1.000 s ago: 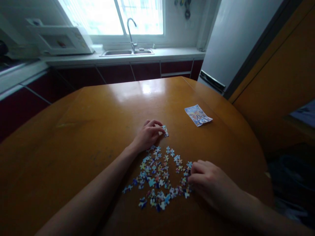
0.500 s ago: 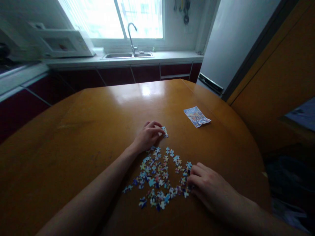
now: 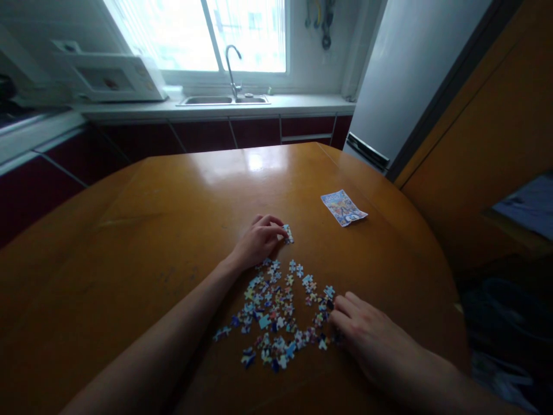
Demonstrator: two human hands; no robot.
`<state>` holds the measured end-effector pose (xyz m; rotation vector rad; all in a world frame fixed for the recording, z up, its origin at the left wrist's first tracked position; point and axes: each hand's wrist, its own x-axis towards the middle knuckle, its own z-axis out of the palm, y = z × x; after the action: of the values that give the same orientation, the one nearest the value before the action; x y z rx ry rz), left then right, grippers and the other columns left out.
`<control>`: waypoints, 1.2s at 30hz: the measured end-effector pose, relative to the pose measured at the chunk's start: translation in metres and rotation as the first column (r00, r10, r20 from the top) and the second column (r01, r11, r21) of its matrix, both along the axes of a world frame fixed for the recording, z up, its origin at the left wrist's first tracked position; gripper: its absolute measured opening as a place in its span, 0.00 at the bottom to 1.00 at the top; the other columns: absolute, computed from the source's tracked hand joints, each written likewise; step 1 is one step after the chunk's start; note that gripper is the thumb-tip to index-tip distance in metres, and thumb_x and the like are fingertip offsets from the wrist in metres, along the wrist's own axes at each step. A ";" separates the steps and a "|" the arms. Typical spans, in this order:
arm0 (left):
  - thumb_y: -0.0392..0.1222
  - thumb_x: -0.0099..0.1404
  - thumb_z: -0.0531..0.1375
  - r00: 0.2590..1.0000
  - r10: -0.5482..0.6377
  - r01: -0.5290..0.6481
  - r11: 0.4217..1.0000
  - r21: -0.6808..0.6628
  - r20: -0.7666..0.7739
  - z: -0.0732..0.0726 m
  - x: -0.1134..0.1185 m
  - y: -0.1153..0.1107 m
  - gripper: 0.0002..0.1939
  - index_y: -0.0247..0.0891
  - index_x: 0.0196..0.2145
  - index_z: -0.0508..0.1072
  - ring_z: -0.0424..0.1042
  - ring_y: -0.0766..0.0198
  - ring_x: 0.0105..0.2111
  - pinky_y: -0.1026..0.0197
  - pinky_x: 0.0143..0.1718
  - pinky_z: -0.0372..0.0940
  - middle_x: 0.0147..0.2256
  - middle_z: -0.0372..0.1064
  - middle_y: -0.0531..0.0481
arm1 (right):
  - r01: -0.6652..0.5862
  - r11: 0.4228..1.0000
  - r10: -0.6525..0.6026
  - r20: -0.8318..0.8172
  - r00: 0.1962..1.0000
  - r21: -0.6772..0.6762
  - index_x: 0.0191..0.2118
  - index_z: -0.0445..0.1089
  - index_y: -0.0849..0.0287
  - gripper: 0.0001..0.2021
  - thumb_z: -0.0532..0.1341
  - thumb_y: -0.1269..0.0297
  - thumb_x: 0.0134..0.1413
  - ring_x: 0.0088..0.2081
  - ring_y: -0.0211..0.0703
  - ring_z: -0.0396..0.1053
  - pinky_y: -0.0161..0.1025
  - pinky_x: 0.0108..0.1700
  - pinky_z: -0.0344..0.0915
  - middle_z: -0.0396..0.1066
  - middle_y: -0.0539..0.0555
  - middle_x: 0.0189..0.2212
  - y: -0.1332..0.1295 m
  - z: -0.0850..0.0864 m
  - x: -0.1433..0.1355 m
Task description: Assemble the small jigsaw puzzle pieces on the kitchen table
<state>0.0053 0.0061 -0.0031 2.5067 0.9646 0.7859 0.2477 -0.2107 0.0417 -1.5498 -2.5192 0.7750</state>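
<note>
Many small puzzle pieces (image 3: 270,305) lie loosely spread on the wooden table (image 3: 173,202), between my two forearms. Beyond them, my left hand (image 3: 261,237) rests on the table, its fingertips on the left edge of a small joined cluster of pieces (image 3: 288,233). My right hand (image 3: 356,320) is at the right edge of the spread, fingers curled down beside a dark piece (image 3: 330,304). Its fingertips are partly hidden, so what they hold is unclear. A creased printed picture sheet (image 3: 344,207) lies farther back on the right.
Behind the table stands a counter with a sink (image 3: 207,100) and faucet (image 3: 232,69) under a window. A white microwave (image 3: 112,78) is at the back left. A fridge (image 3: 401,75) and a wooden panel (image 3: 479,127) rise on the right.
The view has tilted slightly. My right hand's fingers have shifted a little, and a dark piece now shows at their tips. My left hand stays at the small cluster.
</note>
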 end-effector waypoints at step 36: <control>0.35 0.64 0.61 1.000 0.008 -0.007 0.998 -0.069 0.007 0.008 0.001 -0.008 0.09 0.47 0.38 0.79 0.65 0.56 0.47 0.49 0.52 0.65 0.44 0.72 0.50 | 0.156 0.987 -0.091 -0.665 0.741 0.039 0.34 0.76 0.60 0.04 0.63 0.69 0.55 0.33 0.40 0.70 0.38 0.38 0.66 0.76 0.52 0.30 0.189 -0.039 -0.015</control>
<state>0.0064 -0.0016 0.0048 2.4411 0.9825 0.7497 0.2327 -0.0219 0.0031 -1.1158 -1.8736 0.9601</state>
